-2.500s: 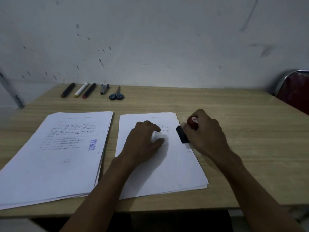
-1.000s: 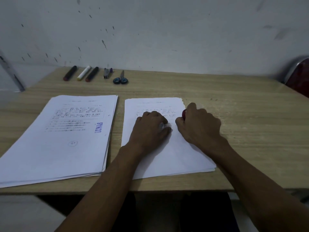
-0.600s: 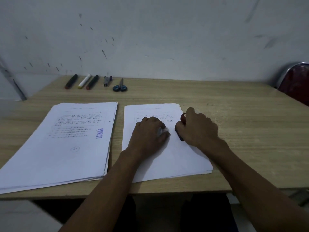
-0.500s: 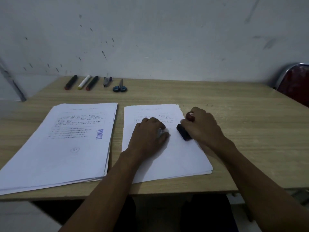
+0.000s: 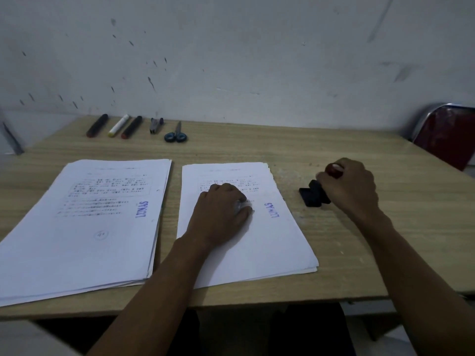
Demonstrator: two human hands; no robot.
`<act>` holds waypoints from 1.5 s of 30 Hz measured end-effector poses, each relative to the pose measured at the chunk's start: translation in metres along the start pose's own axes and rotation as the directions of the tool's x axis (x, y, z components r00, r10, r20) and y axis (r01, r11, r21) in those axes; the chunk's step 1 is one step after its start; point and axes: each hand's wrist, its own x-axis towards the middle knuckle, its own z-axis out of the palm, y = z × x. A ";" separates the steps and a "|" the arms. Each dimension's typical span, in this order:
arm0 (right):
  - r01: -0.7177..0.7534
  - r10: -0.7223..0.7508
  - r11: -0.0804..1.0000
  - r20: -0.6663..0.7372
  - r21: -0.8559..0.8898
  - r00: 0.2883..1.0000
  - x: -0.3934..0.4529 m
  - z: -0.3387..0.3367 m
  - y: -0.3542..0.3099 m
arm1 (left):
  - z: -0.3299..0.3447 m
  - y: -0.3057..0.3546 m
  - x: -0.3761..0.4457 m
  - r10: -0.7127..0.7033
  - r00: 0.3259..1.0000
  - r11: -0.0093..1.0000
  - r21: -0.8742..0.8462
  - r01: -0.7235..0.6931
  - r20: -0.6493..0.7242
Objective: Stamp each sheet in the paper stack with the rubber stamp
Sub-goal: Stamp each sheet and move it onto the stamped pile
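Observation:
Two paper stacks lie on the wooden table. The right stack (image 5: 270, 247) carries a blue "LUNAS" mark (image 5: 272, 210) near its right edge. My left hand (image 5: 221, 214) rests on this stack with its fingers curled, knuckles on the sheet. The left stack (image 5: 84, 227) also shows a blue "LUNAS" mark (image 5: 142, 209). My right hand (image 5: 352, 188) grips the rubber stamp (image 5: 314, 195), black base and red knob, to the right of the right stack, low over the bare table.
Three markers (image 5: 114, 125), a small grey clip-like object (image 5: 156, 124) and blue-handled scissors (image 5: 176, 134) lie along the table's far edge by the wall. A red chair (image 5: 447, 134) stands at the far right. The table's front edge (image 5: 231, 303) runs just below the stacks.
My right hand lifted the stamp off the right stack's top sheet and carried it right onto the bare table side, uncovering a blue "LUNAS" mark. My left hand stayed on the sheet.

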 end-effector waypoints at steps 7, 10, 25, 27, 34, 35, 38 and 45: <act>0.006 0.000 0.996 0.070 -0.088 0.998 0.000 0.015 -0.013 | 0.001 0.002 -0.001 -0.005 1.000 1.000 -0.017 0.005 -0.012; 0.012 -0.004 0.993 0.066 -0.116 0.998 0.002 0.018 -0.016 | 0.001 0.002 -0.001 -0.006 1.000 1.000 -0.017 0.006 -0.012; 0.022 -0.015 0.990 0.052 -0.142 0.999 -0.003 0.018 -0.013 | -0.002 0.002 -0.001 -0.008 1.000 1.000 -0.019 0.009 0.021; 0.041 -0.030 0.989 0.077 -0.142 0.997 -0.005 0.018 -0.009 | -0.002 0.001 -0.002 -0.017 1.000 1.000 -0.024 0.018 0.024; -0.012 0.012 0.997 -0.004 -0.073 1.000 -0.037 0.012 -0.011 | -0.001 0.000 -0.001 -0.009 1.000 0.999 -0.032 0.009 0.006; -0.008 0.007 0.998 -0.007 -0.066 1.000 -0.045 0.012 -0.011 | 0.000 0.000 -0.001 -0.010 1.000 0.999 -0.034 0.010 -0.001; 0.017 -0.011 0.995 0.063 -0.094 0.998 -0.070 0.014 -0.009 | 0.001 -0.001 -0.002 -0.014 1.000 0.999 -0.041 0.013 -0.010; 0.051 -0.026 0.979 0.123 -0.198 0.992 -0.098 0.016 -0.012 | 0.002 -0.004 -0.002 -0.010 1.000 0.999 -0.040 0.010 -0.004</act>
